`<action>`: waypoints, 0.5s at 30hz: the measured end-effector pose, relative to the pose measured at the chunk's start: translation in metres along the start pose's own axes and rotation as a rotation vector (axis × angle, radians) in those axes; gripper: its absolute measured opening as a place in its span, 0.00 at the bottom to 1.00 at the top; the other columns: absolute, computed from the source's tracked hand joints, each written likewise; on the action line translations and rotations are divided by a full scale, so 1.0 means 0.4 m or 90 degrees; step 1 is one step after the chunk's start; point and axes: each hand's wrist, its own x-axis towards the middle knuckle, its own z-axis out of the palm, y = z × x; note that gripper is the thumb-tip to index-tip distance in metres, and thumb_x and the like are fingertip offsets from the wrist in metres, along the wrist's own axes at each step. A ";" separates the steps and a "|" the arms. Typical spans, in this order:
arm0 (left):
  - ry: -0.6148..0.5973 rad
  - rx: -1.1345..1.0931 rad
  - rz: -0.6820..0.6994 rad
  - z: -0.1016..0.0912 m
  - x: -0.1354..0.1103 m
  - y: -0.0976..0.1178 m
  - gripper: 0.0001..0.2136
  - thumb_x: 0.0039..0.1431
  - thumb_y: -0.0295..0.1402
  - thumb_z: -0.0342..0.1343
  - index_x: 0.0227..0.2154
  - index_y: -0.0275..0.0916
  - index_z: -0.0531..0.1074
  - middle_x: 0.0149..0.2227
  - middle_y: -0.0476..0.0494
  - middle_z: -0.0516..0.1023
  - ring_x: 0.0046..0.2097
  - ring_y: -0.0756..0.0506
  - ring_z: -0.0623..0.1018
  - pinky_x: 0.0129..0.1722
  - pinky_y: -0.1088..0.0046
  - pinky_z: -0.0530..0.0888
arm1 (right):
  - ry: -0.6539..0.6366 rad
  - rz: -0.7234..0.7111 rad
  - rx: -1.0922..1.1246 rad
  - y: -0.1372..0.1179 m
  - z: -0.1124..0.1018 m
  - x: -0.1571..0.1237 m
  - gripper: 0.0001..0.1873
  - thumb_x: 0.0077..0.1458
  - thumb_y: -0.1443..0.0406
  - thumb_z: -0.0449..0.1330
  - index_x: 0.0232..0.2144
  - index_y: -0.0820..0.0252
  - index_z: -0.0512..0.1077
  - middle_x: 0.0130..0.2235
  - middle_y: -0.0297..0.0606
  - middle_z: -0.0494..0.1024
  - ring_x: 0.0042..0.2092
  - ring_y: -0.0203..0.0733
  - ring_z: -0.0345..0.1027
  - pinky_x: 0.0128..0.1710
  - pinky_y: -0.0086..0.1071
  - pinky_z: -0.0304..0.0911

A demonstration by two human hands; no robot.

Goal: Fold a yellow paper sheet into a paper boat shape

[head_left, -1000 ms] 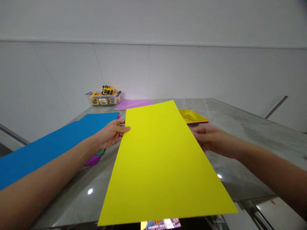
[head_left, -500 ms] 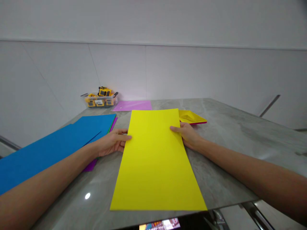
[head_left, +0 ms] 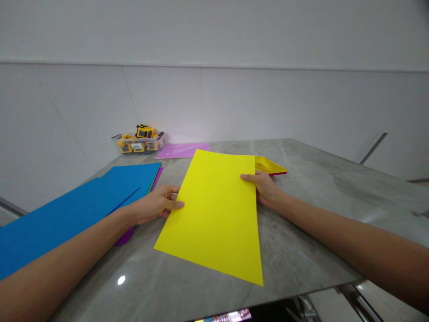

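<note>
A sheet of yellow paper (head_left: 216,214) is held between my two hands, tilted and turned a little over the grey table. My left hand (head_left: 161,205) pinches its left edge, thumb on top and fingers beneath. On the opposite edge, my right hand (head_left: 264,185) grips higher up, its thumb lying across the paper's face. Behind the right hand sits a folded yellow paper piece (head_left: 270,165) with red underneath, partly covered by the sheet. Left of my left hand lies a stack of blue paper (head_left: 100,197), with green and purple sheets (head_left: 125,236) showing at its edges.
A clear plastic box (head_left: 137,146) of yellow toy vehicles (head_left: 145,132) stands at the back left by the wall. Beside it lies a pink-purple sheet (head_left: 182,150). The grey table (head_left: 318,232) ends at a front edge, below which a lit screen (head_left: 231,315) shows.
The yellow sheet has turned in my hands, its near edge now slanting and its near right corner swung left. My left hand has shifted slightly toward me, still gripping the paper.
</note>
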 end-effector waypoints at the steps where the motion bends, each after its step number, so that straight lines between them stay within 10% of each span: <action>1: -0.004 0.001 0.002 0.000 0.000 -0.001 0.27 0.51 0.31 0.64 0.53 0.34 0.65 0.47 0.34 0.77 0.44 0.38 0.80 0.40 0.65 0.78 | -0.003 0.000 0.000 -0.001 -0.001 0.000 0.15 0.41 0.75 0.60 0.36 0.63 0.74 0.37 0.42 0.81 0.37 0.49 0.76 0.43 0.43 0.71; 15: 0.046 0.005 0.008 0.012 -0.004 0.001 0.25 0.48 0.34 0.65 0.50 0.35 0.68 0.47 0.36 0.78 0.45 0.39 0.79 0.42 0.64 0.76 | -0.026 -0.029 -0.003 0.014 -0.008 0.017 0.16 0.37 0.73 0.65 0.34 0.62 0.74 0.38 0.42 0.81 0.37 0.48 0.76 0.42 0.40 0.71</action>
